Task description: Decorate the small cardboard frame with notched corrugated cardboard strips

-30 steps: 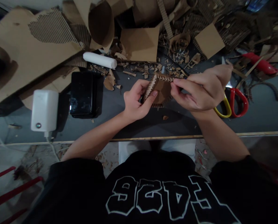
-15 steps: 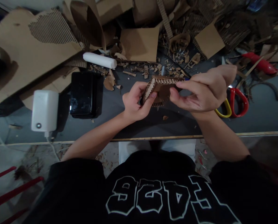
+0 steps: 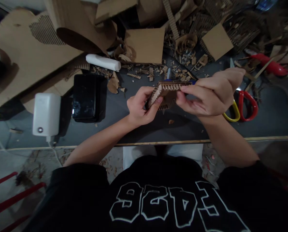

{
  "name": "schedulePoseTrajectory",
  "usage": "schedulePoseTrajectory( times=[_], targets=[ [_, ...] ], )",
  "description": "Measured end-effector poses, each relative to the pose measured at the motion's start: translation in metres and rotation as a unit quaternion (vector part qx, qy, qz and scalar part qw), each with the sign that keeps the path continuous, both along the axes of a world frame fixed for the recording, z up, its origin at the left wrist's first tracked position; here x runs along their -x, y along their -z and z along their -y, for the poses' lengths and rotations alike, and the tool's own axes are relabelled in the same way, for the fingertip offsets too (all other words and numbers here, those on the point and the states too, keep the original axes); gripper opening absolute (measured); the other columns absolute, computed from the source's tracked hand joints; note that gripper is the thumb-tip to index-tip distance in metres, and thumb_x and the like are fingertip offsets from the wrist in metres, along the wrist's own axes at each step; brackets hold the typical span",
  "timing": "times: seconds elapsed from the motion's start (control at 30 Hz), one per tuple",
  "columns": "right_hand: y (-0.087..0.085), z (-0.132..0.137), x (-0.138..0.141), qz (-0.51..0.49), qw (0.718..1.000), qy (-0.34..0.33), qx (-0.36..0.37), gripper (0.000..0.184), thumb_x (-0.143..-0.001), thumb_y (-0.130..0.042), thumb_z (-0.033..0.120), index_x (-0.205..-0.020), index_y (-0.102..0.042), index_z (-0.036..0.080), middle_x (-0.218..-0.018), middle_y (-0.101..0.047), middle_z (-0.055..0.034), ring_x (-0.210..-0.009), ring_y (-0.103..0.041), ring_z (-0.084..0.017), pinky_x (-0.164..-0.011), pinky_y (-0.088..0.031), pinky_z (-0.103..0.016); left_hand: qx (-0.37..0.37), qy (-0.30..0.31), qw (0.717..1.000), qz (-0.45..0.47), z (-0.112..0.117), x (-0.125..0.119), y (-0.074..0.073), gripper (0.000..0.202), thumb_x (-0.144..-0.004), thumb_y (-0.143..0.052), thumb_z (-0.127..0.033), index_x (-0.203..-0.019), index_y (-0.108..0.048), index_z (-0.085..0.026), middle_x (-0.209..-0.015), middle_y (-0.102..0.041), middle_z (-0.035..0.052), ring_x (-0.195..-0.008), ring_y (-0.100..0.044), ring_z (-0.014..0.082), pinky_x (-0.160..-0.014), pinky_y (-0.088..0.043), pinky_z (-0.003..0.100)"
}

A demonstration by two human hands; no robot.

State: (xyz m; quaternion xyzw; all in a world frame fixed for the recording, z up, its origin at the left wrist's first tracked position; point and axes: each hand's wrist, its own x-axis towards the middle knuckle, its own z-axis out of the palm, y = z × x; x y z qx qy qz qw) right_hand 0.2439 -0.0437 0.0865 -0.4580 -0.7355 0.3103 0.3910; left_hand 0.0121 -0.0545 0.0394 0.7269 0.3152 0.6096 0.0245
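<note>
Both hands hold a small brown cardboard piece [image 3: 167, 91] with corrugated strips along its edges, just above the dark table [image 3: 139, 129]. My left hand [image 3: 140, 106] grips its left side, thumb pressed on the near face. My right hand [image 3: 210, 95] pinches its right end, fingers closed over the top strip. A bit of something blue [image 3: 168, 74] shows just behind the piece.
Red and yellow scissors [image 3: 242, 108] lie right of my right hand. A black box [image 3: 88, 98], a white adapter [image 3: 46, 112] and a white cylinder [image 3: 103, 62] sit on the left. Cardboard sheets [image 3: 145, 45] and scraps crowd the back. A red tool [image 3: 270, 66] lies far right.
The cardboard piece has tilted flatter, so its top strip edge faces me more. The large curled cardboard at the back left has shifted and dropped lower.
</note>
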Motion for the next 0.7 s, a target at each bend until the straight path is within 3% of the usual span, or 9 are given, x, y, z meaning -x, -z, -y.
schedulePoseTrajectory(
  times=[0.1, 0.23, 0.47, 0.7],
  targets=[
    [-0.002, 0.002, 0.002, 0.021, 1.0, 0.004, -0.022, 0.038, -0.086, -0.089, 0.07, -0.097, -0.086, 0.034, -0.088, -0.073, -0.009, -0.11, -0.074, -0.038, -0.075, -0.066, -0.046, -0.005, -0.03, 0.999, -0.011, 0.0, 0.0, -0.001, 0.025, -0.112, -0.059, -0.049, -0.113, -0.066, -0.025, -0.084, -0.077, -0.0043, -0.061, -0.071, 0.006, -0.056, -0.053, 0.016],
    [-0.011, 0.006, 0.008, 0.087, 0.993, -0.008, -0.078, 0.037, -0.097, -0.076, 0.071, -0.098, -0.088, 0.036, -0.081, -0.071, -0.0084, -0.106, -0.074, -0.035, -0.077, -0.065, -0.045, -0.04, -0.033, 0.999, -0.012, 0.001, -0.001, -0.005, 0.02, -0.111, -0.061, -0.044, -0.114, -0.067, -0.024, -0.084, -0.079, -0.0037, -0.063, -0.074, 0.0063, -0.058, -0.056, 0.014],
    [-0.011, 0.003, 0.012, 0.155, 0.948, -0.023, -0.276, 0.047, -0.108, -0.058, 0.071, -0.105, -0.088, 0.036, -0.067, -0.063, -0.0027, -0.083, -0.07, -0.023, -0.092, -0.062, -0.045, -0.044, -0.026, 0.998, -0.033, 0.007, -0.002, -0.011, 0.016, -0.109, -0.064, -0.034, -0.115, -0.068, -0.019, -0.09, -0.083, 0.0003, -0.07, -0.081, 0.0084, -0.066, -0.058, 0.011],
    [-0.008, 0.007, 0.009, 0.186, 0.962, -0.002, -0.198, 0.058, -0.108, -0.05, 0.079, -0.102, -0.087, 0.035, -0.07, -0.066, -0.0039, -0.086, -0.074, -0.024, -0.084, -0.064, -0.041, -0.077, -0.027, 0.996, -0.029, 0.003, -0.003, -0.008, 0.017, -0.11, -0.064, -0.034, -0.116, -0.068, -0.019, -0.089, -0.082, -0.0006, -0.065, -0.078, 0.0065, -0.065, -0.056, 0.011]
  ],
)
